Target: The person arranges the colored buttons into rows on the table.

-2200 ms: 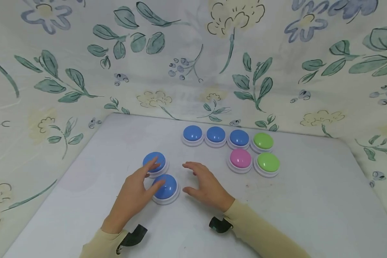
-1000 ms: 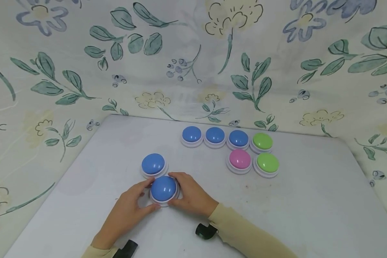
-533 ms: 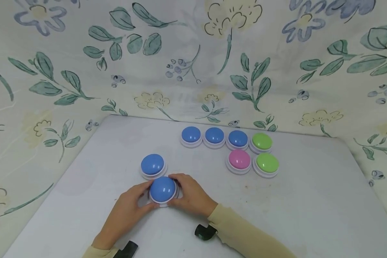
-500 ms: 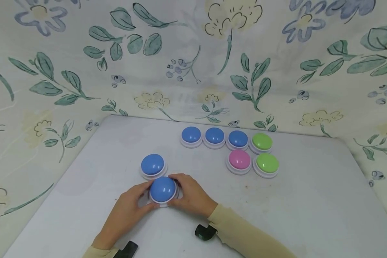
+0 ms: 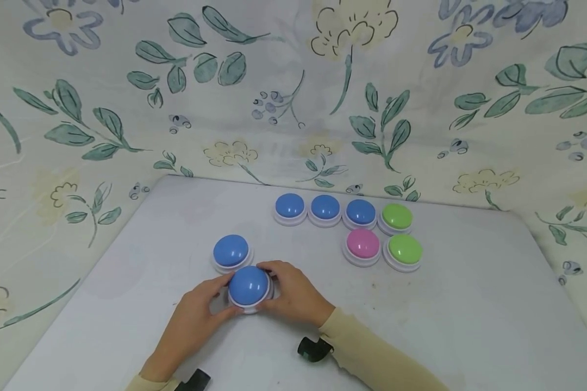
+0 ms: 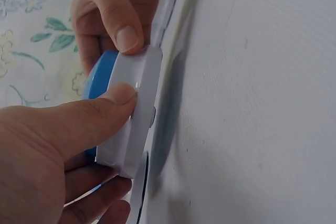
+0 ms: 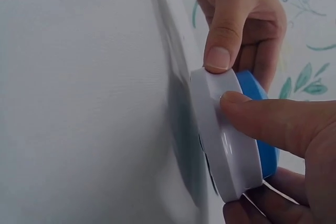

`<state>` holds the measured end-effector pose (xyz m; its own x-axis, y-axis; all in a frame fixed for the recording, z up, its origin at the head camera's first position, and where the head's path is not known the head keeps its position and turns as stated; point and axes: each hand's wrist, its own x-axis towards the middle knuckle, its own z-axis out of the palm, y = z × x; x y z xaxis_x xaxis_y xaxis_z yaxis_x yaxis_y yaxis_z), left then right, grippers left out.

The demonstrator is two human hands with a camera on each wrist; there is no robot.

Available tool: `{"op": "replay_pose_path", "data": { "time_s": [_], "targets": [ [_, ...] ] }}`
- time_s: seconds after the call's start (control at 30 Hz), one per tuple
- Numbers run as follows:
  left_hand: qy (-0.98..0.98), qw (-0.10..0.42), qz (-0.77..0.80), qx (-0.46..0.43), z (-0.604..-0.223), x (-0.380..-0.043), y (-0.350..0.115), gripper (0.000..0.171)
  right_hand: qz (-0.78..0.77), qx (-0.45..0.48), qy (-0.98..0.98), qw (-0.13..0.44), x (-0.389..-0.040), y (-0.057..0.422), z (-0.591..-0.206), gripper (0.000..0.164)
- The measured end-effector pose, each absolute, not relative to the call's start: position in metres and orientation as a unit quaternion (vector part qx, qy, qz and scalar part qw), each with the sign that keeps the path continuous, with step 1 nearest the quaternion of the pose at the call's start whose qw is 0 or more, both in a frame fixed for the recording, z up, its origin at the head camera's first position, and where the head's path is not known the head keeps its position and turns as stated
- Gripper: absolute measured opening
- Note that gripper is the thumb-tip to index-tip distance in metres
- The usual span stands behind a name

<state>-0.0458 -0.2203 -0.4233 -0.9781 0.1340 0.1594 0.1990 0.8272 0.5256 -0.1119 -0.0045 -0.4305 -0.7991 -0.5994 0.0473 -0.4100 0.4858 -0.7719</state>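
A blue push button (image 5: pixel 249 286) with a round white base is held from both sides near the front of the table. My left hand (image 5: pixel 195 310) grips its left edge, thumb (image 6: pixel 119 94) on the side of the white base and fingers round behind. My right hand (image 5: pixel 295 294) holds the right edge the same way, its thumb (image 7: pixel 236 103) pressed to the white base (image 7: pixel 223 135). In both wrist views a dark shadow falls on the table beneath the base. A second blue button (image 5: pixel 231 250) sits just behind, close to the held one.
At the back stand three blue buttons (image 5: pixel 325 207) in a row, with a green button (image 5: pixel 397 216) at its right end. A pink button (image 5: pixel 363 244) and another green button (image 5: pixel 405 249) stand before them. A flowered cloth (image 5: pixel 283 65) hangs behind the white table (image 5: pixel 469 304).
From apart and spread, both hands have come together round the front blue button and taken hold of it. Over the last half second the held button has shifted very slightly up and right.
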Motion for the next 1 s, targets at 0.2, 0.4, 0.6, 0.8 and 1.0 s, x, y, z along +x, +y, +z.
{"op": "replay_pose_path", "data": {
  "time_s": [0.2, 0.4, 0.6, 0.8, 1.0],
  "targets": [
    [-0.955, 0.076, -0.269, -0.102, -0.421, -0.049, -0.215, 0.071, -0.412, -0.285, 0.857, 0.119, -0.115, 0.001, -0.427, 0.070],
    [-0.954, 0.089, -0.261, -0.120, -0.418, -0.056, -0.210, 0.072, -0.412, -0.288, 0.858, 0.109, -0.121, 0.008, -0.422, 0.071],
    [-0.949, 0.101, -0.265, -0.135, -0.412, -0.064, -0.202, 0.072, -0.419, -0.291, 0.854, 0.099, -0.127, 0.017, -0.415, 0.071],
    [-0.948, 0.099, -0.273, -0.129, -0.407, -0.071, -0.192, 0.072, -0.422, -0.296, 0.852, 0.090, -0.131, 0.026, -0.411, 0.070],
    [-0.949, 0.103, -0.269, -0.126, -0.404, -0.076, -0.184, 0.070, -0.427, -0.296, 0.850, 0.088, -0.137, 0.033, -0.408, 0.070]
  ]
}}
